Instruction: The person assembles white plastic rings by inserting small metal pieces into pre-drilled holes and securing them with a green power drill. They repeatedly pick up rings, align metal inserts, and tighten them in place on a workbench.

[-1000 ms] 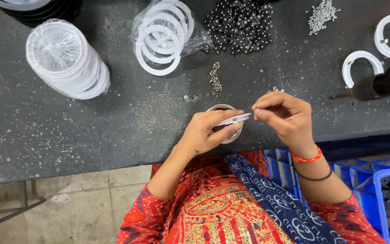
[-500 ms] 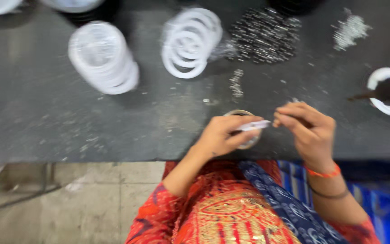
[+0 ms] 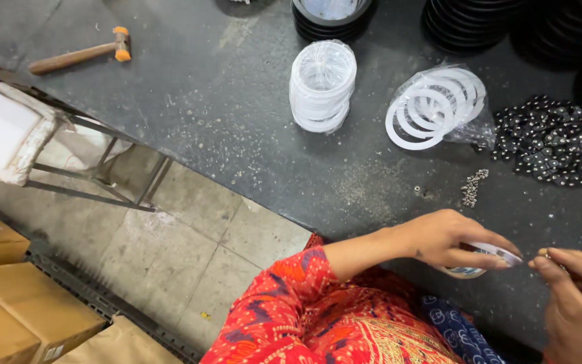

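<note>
Now our view has swung left of the ring (image 3: 483,259): our left hand (image 3: 449,239) still pinches it, right fingers (image 3: 550,266) pinched together just beside.

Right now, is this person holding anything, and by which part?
The left hand pinches a white ring by its rim. The right hand has fingertips pinched together beside it; anything in them is too small to tell.

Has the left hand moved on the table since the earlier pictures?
Cannot tell: the left hand holds the ring below the small silver pile as before; the camera swung.
</note>
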